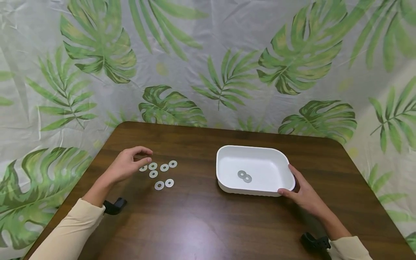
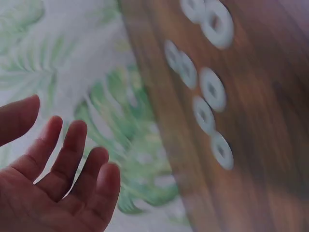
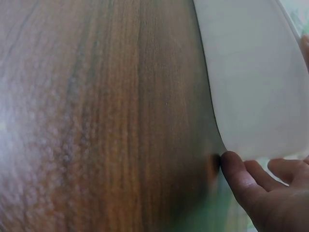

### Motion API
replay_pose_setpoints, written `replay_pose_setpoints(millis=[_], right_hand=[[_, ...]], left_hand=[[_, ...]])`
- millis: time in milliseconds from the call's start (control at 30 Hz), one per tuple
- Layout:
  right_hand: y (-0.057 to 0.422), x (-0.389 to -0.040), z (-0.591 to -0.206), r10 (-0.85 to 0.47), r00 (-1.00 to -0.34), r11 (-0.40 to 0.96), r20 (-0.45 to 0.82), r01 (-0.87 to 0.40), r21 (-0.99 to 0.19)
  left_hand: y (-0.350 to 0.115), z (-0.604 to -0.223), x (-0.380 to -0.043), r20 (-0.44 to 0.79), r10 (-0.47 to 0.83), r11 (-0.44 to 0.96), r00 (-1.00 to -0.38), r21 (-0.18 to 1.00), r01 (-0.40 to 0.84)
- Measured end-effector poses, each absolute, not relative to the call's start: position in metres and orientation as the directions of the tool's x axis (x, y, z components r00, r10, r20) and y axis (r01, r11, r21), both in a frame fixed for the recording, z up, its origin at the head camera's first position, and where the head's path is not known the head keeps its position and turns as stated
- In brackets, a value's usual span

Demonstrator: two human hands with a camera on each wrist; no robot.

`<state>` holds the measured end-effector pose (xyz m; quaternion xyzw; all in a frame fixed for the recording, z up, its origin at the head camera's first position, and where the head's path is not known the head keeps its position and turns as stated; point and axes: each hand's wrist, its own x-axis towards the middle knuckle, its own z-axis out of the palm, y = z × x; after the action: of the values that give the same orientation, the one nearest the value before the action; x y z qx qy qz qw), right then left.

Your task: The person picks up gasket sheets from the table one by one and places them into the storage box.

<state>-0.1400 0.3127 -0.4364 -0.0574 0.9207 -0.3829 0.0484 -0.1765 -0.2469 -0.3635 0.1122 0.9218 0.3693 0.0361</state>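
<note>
While the right hand [image 1: 304,195] grips the right end of a white round-cornered tray [image 1: 260,168], the left hand [image 1: 127,163], fingers loosely curved and thumb apart, hovers beside seven flat washers [image 1: 156,186] on the wooden table [image 1: 240,227]; two overlapping washers [image 1: 249,179] lie inside the tray.

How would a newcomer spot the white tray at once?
On the brown table, head view, look right of the loose washers. The right hand grips the white tray at its right end. Unlike those small flat washers, it is walled and round-cornered.
</note>
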Motion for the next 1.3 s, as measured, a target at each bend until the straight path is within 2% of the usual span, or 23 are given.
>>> replay_pose_setpoints(millis=[133,233,667,767,967,1300], right_hand=[[0.311,-0.14,-0.437,-0.144,-0.988,0.696,-0.051,-0.065,-0.715],[0.311,-0.14,-0.437,-0.139,-0.989,0.699,-0.051,-0.062,-0.712],[0.313,-0.14,-0.437,-0.136,-0.99,0.707,-0.042,-0.067,-0.704],[0.312,-0.14,-0.436,-0.137,-0.99,0.708,-0.04,-0.07,-0.703],[0.312,-0.14,-0.437,-0.138,-0.99,0.714,-0.04,-0.072,-0.696],[0.313,-0.141,-0.437,-0.133,-0.99,0.71,-0.049,-0.061,-0.702]], left_hand=[[-0.261,-0.376,-0.181,0.107,0.202,0.791,-0.973,0.568,0.227],[-0.27,-0.386,-0.185,0.125,0.212,0.822,-0.969,0.513,0.246],[-0.28,-0.416,-0.208,-0.06,0.274,0.841,-0.96,0.499,0.209],[-0.277,-0.418,-0.211,-0.104,0.268,0.859,-0.958,0.477,0.189],[-0.276,-0.42,-0.219,-0.101,0.222,0.903,-0.97,0.398,0.165],[-0.277,-0.421,-0.228,-0.19,0.175,0.903,-0.966,0.423,0.08]])
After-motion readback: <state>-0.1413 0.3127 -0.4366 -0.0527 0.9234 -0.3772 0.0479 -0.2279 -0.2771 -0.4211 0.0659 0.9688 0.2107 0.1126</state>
